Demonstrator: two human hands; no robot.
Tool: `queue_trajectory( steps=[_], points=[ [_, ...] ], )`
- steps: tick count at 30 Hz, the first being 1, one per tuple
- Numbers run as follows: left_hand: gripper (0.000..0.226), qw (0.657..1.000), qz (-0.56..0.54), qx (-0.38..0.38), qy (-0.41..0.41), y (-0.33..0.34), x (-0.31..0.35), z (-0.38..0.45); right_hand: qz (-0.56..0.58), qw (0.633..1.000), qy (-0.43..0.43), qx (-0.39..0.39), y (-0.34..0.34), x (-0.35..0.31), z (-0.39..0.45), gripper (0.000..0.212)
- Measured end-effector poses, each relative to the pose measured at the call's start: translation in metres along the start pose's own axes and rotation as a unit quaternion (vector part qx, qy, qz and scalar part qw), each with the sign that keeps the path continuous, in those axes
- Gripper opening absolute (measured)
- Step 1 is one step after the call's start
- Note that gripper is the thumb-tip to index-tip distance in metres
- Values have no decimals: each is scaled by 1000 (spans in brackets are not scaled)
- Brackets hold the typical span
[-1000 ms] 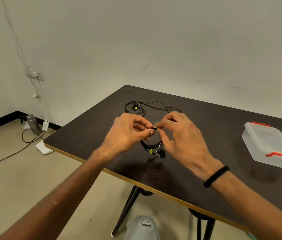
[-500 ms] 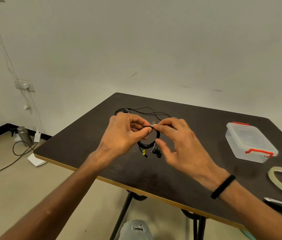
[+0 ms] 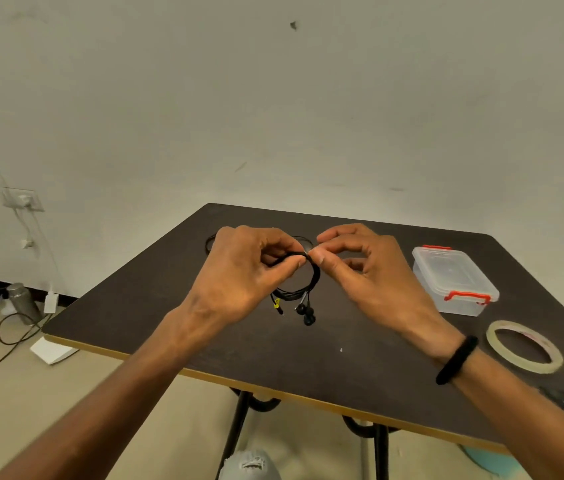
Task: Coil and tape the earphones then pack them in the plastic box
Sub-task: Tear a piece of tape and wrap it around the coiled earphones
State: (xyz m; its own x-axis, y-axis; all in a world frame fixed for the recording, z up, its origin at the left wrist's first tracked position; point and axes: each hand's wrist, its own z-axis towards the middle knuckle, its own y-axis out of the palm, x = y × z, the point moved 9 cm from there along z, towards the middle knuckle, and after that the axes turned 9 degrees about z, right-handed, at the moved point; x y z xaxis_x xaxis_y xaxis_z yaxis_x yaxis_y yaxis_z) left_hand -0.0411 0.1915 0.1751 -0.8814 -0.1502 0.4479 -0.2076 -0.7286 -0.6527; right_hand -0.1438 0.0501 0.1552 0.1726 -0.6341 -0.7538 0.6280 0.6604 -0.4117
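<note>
The coiled black earphones [image 3: 303, 289] hang upright above the dark table [image 3: 342, 368], earbuds and plug dangling toward the near edge. The left hand [image 3: 242, 275] pinches the coil's top; the right hand [image 3: 363, 271] pinches it there too. The closed plastic box [image 3: 453, 278] and tape roll [image 3: 524, 346] lie to the right.

both forearms reach forward and the hands meet at fingertip level. the left hand [image 3: 242, 271] curls its fingers, thumb pressed to forefinger in a tight grip. the right hand [image 3: 370, 275] pinches thumb against forefinger, other fingers loosely bent, a black band round its wrist.
</note>
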Motion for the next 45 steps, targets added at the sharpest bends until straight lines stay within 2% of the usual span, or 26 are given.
queue_trajectory(
  steps=[7, 15, 21, 26, 33, 35, 40, 45],
  points=[
    [19, 999, 9, 3, 30, 1, 29, 3, -86, 994, -56, 25, -22, -23, -12, 14],
    [16, 1000, -22, -1, 14, 9, 51, 6, -193, 971, -98, 98, -39, -44, -29, 15],
    [12, 999, -29, -16, -7, 19, 56, 5, -168, 975, -91, 111, -50, -39, -37, 13],
    [9, 993, -102, -38, -54, 27, 47, 4, -94, 987, -53, 122, -60, -28, -41, 18],
    [29, 953, -249, -120, -124, 40, 36, 1, -80, 987, -38, 137, -72, -28, -42, 24],
    [28, 937, -290, -136, -138, 45, 35, -2, -77, 986, -33, 141, -75, -26, -42, 24],
    [19, 944, -276, -106, -144, 42, 35, -4, -90, 987, -34, 132, -74, -26, -43, 24],
    [13, 960, -244, -36, -136, 36, 35, 0, -71, 992, -41, 100, -71, -27, -44, 30]
  ],
)
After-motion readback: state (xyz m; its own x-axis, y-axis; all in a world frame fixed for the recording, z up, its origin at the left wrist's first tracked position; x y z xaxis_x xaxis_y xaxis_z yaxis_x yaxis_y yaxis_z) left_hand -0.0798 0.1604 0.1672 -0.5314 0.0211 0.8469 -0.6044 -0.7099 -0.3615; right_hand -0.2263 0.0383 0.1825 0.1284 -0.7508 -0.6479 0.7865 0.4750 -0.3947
